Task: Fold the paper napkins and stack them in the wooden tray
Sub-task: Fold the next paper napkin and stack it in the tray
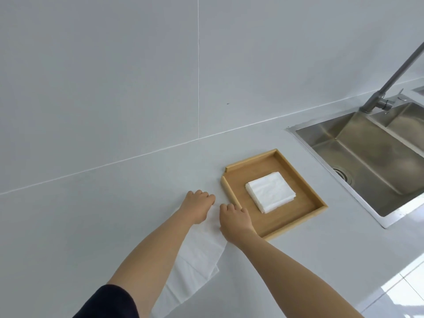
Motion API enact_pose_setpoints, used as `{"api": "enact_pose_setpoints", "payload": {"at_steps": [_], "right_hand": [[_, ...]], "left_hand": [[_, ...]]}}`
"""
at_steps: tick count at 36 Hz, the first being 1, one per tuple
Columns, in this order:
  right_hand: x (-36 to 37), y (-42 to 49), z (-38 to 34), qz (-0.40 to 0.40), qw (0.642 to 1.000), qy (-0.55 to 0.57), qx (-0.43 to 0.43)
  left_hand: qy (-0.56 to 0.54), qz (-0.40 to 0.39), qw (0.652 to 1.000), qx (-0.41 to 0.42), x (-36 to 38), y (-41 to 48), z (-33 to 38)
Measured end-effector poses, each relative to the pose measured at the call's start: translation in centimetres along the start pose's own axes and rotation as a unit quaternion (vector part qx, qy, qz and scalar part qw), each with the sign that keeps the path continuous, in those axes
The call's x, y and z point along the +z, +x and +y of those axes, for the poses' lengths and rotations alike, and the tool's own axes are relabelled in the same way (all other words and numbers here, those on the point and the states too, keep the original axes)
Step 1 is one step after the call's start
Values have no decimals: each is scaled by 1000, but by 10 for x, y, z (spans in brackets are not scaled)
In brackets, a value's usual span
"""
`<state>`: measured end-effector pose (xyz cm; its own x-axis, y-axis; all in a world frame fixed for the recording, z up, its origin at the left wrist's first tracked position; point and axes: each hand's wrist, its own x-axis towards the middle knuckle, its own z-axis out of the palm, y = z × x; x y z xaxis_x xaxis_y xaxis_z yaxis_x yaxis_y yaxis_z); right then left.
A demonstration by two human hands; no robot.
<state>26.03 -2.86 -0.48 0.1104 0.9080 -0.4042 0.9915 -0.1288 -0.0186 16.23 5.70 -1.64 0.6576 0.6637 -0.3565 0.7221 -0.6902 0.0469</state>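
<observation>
Pale grey bench against a matching tiled wall. Left hand: fingers curled, knuckles up, pinching the far edge of an unfolded paper napkin that lies flat under both forearms. Right hand: likewise curled on the same edge, just beside the wooden tray. Tray: holds a square stack of folded napkins, roughly central. Steel sink with tap, far right, near the tray.
</observation>
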Motion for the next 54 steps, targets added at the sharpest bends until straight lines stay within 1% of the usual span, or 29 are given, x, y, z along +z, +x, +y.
{"api": "enact_pose_setpoints", "payload": {"at_steps": [7, 13, 16, 19, 22, 25, 28, 31, 34, 40, 43, 48, 51, 54], "right_hand": [[-2, -3, 1, 0, 998, 59, 29], [-6, -2, 5, -4, 989, 132, 69], [-8, -2, 7, -13, 982, 168, 87], [-16, -4, 8, -5, 976, 196, 92], [-26, -8, 7, 12, 974, 212, 81], [-33, -11, 7, 21, 974, 218, 51], [-36, -14, 5, 30, 974, 222, 23], [-37, -18, 2, 50, 975, 216, -2], [-37, -19, -1, 75, 974, 211, -19], [-42, -19, -6, 129, 972, 190, -46], [-41, -17, -7, 164, 971, 163, -69], [-41, -13, -11, 205, 962, 154, -91], [-40, -14, -13, 204, 962, 146, -107], [-33, -16, -13, 161, 970, 128, -129]], "left_hand": [[-35, 28, 999, -11, -2, -6, 2], [-109, 59, 991, -44, -10, -9, -5], [-148, 62, 986, -50, -15, -11, -8], [-186, 61, 979, -54, -23, -18, -12], [-222, 62, 971, -58, -28, -27, -17], [-266, 53, 960, -65, -30, -38, -23], [-287, 45, 954, -66, -30, -49, -28], [-289, 44, 954, -69, -28, -59, -29], [-291, 62, 951, -81, -25, -69, -30], [-284, 133, 944, -104, -26, -81, -30], [-268, 167, 943, -105, -26, -84, -31], [-235, 213, 943, -102, -25, -90, -34], [-214, 209, 949, -98, -22, -94, -35], [-183, 169, 964, -92, -15, -99, -35]]}}
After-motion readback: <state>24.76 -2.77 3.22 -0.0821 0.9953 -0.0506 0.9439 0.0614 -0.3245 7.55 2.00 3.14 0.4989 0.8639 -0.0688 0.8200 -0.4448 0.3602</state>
